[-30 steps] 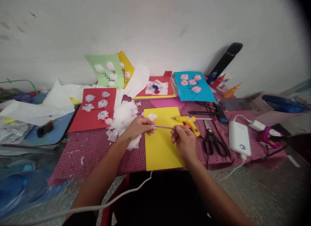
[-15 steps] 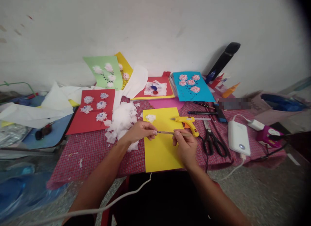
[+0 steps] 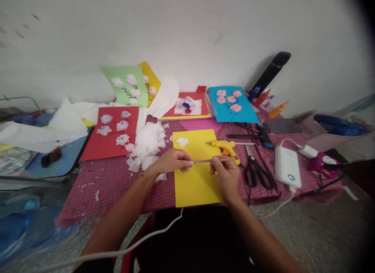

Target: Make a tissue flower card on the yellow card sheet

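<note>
Stick [image 3: 202,161], thin and brownish, lies almost level between our two hands, above the yellow sheet [image 3: 195,191] on the cloth-covered worktop [image 3: 105,183]. Our left hand [image 3: 177,160] has its grip closed to a pinch at one end, where a small white scrap [image 3: 191,162] shows at the fingertips; how well it is seated on the tip we cannot tell. Our right hand [image 3: 227,173] has its grip drawn in on the stick farther back, thumb against fingers.

We judge the likeliest trouble to be at the scrap: too hard a twist could tear it, and too loose a pinch could let it slip off. Next comes the glue gun [image 3: 224,143]. Its nozzle [image 3: 208,143] reaches over the sheet, so a drip, if it is hot, could mark the yellow, and a careless swing of our right hand could knock it toward the white flower [image 3: 182,142] or the scissors [image 3: 254,171] near its handle. Our left arm [image 3: 130,204] passes close by the loose paper pile [image 3: 149,138]; a quick sweep could scatter it.
</note>
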Demonstrator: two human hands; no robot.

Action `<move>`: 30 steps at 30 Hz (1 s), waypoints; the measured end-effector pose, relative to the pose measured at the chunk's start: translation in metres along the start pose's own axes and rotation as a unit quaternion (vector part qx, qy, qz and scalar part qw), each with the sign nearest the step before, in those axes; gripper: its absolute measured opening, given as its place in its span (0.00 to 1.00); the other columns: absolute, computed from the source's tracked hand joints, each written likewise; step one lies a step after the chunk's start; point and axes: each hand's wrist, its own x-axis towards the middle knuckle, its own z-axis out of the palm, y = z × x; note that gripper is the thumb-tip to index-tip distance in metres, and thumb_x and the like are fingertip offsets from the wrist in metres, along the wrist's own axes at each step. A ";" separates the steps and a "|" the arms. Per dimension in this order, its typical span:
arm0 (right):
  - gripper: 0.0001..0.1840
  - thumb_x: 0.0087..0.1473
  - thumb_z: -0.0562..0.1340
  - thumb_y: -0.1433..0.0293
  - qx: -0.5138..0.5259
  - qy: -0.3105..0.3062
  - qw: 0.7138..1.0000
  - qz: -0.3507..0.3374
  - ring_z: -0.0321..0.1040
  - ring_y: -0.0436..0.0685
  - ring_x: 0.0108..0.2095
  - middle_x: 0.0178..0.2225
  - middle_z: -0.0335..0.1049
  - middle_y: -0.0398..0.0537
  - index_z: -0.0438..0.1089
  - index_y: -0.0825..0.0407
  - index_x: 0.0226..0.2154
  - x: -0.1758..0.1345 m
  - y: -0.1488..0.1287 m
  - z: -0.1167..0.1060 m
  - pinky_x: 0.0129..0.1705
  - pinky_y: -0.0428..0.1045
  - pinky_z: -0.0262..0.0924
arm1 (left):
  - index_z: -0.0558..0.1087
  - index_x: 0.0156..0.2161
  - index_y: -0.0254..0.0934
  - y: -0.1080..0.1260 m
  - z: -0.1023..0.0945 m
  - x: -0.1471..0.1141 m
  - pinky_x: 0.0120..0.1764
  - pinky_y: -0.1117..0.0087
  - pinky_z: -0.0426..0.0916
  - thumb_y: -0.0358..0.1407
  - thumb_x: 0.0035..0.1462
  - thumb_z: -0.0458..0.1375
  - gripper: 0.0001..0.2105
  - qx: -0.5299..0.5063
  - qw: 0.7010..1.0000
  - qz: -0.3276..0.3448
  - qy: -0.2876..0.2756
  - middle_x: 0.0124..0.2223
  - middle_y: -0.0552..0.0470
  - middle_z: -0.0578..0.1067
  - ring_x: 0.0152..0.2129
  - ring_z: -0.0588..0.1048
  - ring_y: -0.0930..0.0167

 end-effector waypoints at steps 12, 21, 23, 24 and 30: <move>0.08 0.58 0.69 0.62 0.016 -0.098 0.995 -0.002 0.67 0.49 0.20 0.26 0.71 0.41 0.75 0.50 0.36 0.016 -0.013 0.002 0.23 0.47 0.62 | 0.79 0.40 0.36 -0.002 0.001 0.001 0.31 0.74 0.73 0.36 0.58 0.62 0.07 0.083 0.996 0.037 0.026 0.31 0.51 0.82 0.25 0.79 0.73; 0.17 0.56 0.68 0.56 -0.086 -0.176 0.979 -0.049 0.65 0.49 0.18 0.22 0.71 0.41 0.71 0.51 0.27 0.074 -0.039 0.038 0.19 0.45 0.56 | 0.80 0.42 0.35 0.003 -0.013 0.009 0.33 0.71 0.71 0.39 0.61 0.60 0.10 0.128 0.972 0.125 0.154 0.32 0.50 0.80 0.27 0.77 0.71; 0.17 0.58 0.67 0.56 -0.120 -0.209 0.969 -0.059 0.65 0.49 0.18 0.21 0.70 0.41 0.71 0.51 0.28 0.090 -0.041 0.047 0.20 0.45 0.57 | 0.81 0.41 0.36 0.010 -0.022 0.016 0.36 0.70 0.71 0.37 0.61 0.60 0.09 0.191 0.952 0.164 0.177 0.35 0.49 0.80 0.30 0.77 0.70; 0.16 0.59 0.66 0.57 -0.139 -0.224 0.963 -0.058 0.65 0.49 0.18 0.20 0.70 0.40 0.70 0.51 0.28 0.098 -0.043 0.052 0.20 0.45 0.57 | 0.82 0.40 0.37 0.015 -0.027 0.020 0.39 0.69 0.71 0.36 0.61 0.61 0.08 0.247 0.933 0.182 0.186 0.37 0.48 0.81 0.33 0.77 0.68; 0.12 0.59 0.61 0.71 -0.212 -0.256 0.943 0.016 0.65 0.48 0.18 0.19 0.70 0.43 0.68 0.52 0.24 0.148 -0.041 0.076 0.17 0.43 0.56 | 0.83 0.40 0.38 0.035 -0.051 0.055 0.48 0.63 0.69 0.33 0.61 0.59 0.10 0.438 0.862 0.179 0.179 0.43 0.45 0.82 0.43 0.78 0.62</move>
